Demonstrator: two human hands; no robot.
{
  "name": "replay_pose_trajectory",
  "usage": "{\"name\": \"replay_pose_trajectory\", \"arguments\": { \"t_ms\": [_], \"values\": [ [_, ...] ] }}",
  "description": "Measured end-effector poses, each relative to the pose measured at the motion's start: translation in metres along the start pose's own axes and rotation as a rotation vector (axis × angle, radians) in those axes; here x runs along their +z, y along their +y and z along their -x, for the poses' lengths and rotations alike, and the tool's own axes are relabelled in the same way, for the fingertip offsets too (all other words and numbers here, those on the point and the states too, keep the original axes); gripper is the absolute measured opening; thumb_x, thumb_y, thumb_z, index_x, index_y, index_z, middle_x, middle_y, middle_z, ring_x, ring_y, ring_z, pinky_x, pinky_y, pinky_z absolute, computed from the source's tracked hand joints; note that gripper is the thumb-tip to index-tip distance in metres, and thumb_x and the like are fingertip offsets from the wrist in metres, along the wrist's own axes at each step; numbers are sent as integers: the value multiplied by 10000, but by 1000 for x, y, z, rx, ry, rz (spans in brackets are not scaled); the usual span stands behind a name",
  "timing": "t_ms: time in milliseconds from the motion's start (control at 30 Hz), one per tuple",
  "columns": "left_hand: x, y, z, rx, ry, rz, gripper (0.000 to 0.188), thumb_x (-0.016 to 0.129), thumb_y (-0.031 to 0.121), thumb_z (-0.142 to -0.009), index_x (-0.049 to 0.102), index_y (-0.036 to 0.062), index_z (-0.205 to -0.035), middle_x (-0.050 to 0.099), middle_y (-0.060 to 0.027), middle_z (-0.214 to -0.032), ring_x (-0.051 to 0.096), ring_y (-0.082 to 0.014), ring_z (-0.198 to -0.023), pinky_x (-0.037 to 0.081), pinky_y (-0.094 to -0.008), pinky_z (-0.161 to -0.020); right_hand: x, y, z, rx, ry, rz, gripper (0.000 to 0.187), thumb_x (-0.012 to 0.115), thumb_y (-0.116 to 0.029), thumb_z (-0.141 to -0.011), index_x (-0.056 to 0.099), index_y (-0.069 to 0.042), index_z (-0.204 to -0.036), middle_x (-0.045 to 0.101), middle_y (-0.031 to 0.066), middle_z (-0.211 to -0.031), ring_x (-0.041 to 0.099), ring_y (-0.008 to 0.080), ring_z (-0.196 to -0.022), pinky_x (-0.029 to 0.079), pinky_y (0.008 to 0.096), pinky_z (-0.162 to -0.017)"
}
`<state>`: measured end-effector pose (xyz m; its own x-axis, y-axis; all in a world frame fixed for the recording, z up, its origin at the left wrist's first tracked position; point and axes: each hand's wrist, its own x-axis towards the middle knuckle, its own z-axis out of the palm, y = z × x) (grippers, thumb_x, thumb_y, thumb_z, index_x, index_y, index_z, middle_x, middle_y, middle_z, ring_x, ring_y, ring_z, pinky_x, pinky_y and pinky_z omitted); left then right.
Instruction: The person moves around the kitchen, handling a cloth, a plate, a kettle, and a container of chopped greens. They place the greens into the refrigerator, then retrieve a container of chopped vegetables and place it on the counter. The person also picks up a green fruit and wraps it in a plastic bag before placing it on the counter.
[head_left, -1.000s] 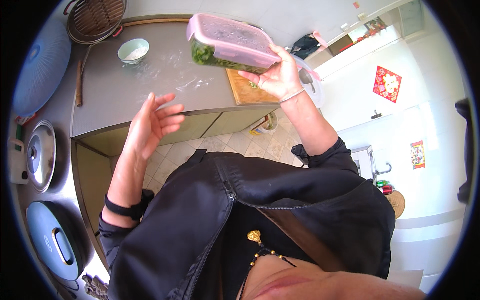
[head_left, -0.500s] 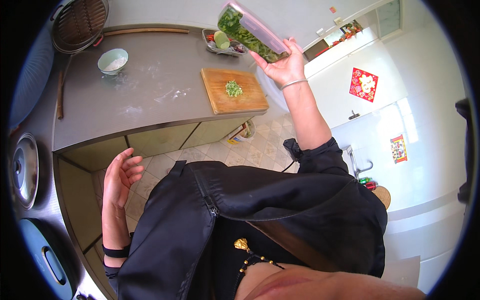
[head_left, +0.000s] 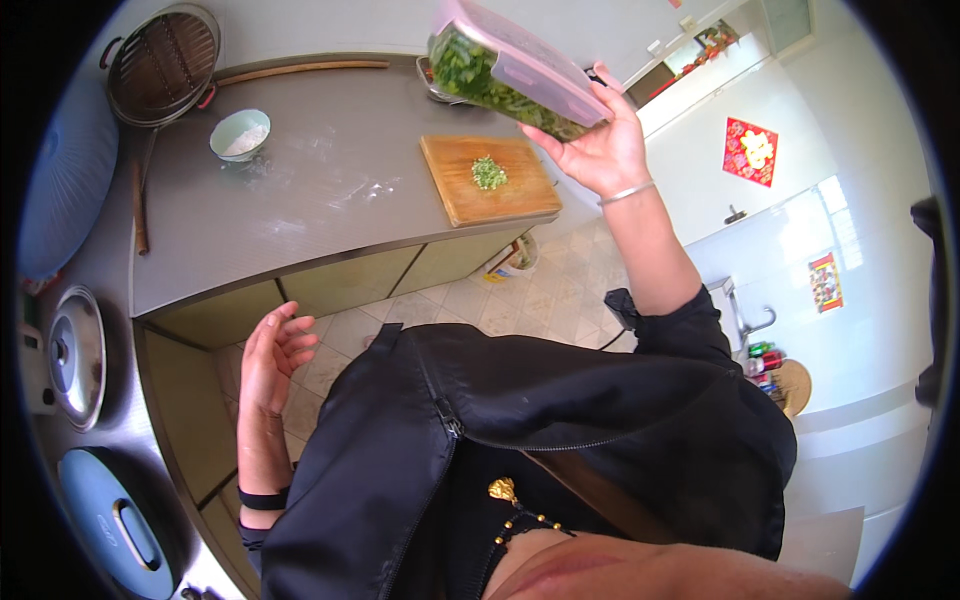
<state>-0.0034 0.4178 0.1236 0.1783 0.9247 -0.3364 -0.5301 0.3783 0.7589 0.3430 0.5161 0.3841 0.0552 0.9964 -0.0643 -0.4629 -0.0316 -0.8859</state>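
Note:
My right hand (head_left: 598, 145) grips one end of a clear plastic food container (head_left: 505, 82) with a pink lid, full of chopped leafy greens. It is held tilted in the air above the back of the counter. Beneath it, a wooden cutting board (head_left: 455, 200) lies near the counter's front edge, bearing a small heap of finely chopped green pieces (head_left: 489, 173). My left hand (head_left: 276, 358) hangs in front of the counter at the left, fingers loosely bent and apart, with nothing in it. Most of a small basket (head_left: 432, 84) is hidden behind the container.
On the grey counter (head_left: 330, 215), dusted with white powder, stands a pale green bowl (head_left: 240, 135) of white powder. A rolling pin (head_left: 300, 71) lies at the back. To the left are a steamer pot (head_left: 163, 65), a steel lid (head_left: 77, 355) and a blue lid (head_left: 118, 530).
The whole view has shifted, so the counter appears farther right. The container has come nearer and now covers most of the basket of vegetables. My left hand stays empty.

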Motion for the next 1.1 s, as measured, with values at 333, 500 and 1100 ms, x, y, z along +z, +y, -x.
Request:
{"name": "replay_pose_trajectory", "arguments": {
  "t_ms": [333,500,1100],
  "values": [
    [5,-11,-5,-56,194,17,363,441,279,-948,502,2,-1174,627,-127,-996,620,-178,-792,520,-283,-667,29,1,67,288,-265,-245,450,455,-314,-887,451,-27,-1233,583,146,-1129,571,295,-1025,491,475,-839],
    [4,-14,-8,5,104,55,413,471,259,-936,439,-31,-1229,547,-159,-1124,547,-234,-965,463,-339,-811,45,0,84,241,-329,-222,424,424,-280,-902,483,9,-1208,588,134,-1135,575,238,-1024,439,377,-902],
    [-18,-20,0,-60,194,68,384,470,279,-934,461,11,-1210,577,-127,-1087,586,-205,-887,489,-307,-745,51,-1,85,192,-307,-189,463,365,-308,-922,485,32,-1212,598,174,-1129,633,253,-926,508,390,-848]
  ]
}}
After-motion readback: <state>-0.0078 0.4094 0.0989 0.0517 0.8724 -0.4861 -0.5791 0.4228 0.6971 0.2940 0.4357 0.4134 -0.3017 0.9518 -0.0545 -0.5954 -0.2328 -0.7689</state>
